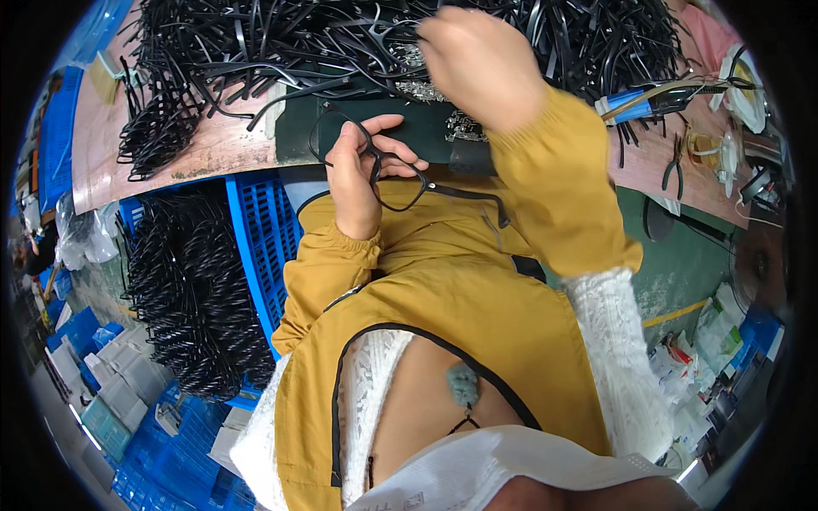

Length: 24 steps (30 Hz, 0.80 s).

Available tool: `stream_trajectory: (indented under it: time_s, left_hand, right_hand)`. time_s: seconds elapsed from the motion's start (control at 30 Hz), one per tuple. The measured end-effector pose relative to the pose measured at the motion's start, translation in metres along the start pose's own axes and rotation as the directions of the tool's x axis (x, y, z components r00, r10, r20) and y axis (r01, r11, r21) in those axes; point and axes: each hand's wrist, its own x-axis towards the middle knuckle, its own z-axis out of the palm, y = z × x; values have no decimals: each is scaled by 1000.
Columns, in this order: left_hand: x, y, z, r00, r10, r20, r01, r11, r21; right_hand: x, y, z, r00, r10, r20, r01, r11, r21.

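My left hand (pixel 352 187) is closed around the middle of a black eyeglass frame (pixel 399 209), its fingers by the bridge. From the frame's right side a black temple arm (pixel 467 192) sticks out to the right. My right hand (pixel 481 66), slightly blurred, reaches over a large heap of black temple arms (pixel 281 38). Its fingers are bent together at the heap, and whatever they hold is hidden. Small silvery metal parts (pixel 419 90) lie below that hand, on and beside a dark green mat (pixel 298 128).
A blue crate (pixel 260 230) beside my left arm stands next to stacked black frames (pixel 192 289). On the table's right lie pliers (pixel 673 163) and a blue-handled tool (pixel 656 100). A brush (pixel 106 78) is at the table's far left. Blue and white bins (pixel 128 383) stand lower left.
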Motion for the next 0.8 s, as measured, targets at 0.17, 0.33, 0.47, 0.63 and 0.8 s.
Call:
stream_trajectory:
  time_s: [0.17,0.33,0.47,0.63,0.8]
  left_hand:
    - [-8,6,14,893,-387,231,374,922,100]
    - [-16,-22,45,575,-663,480,695,705,141]
    - [-15,-28,46,640,-584,500,627,773,101]
    - [-18,-26,53,695,-553,460,561,817,135]
    - [-14,-25,57,704,-597,385,614,784,93]
  right_hand:
    - [-114,-7,-21,903,415,-107,-240,696,677]
    - [-160,-3,3,819,548,173,-407,340,848]
    - [-162,4,10,847,504,169,-350,291,890]
    - [-151,7,2,912,400,91,-296,488,821]
    - [-142,18,3,953,293,72,-248,626,739]
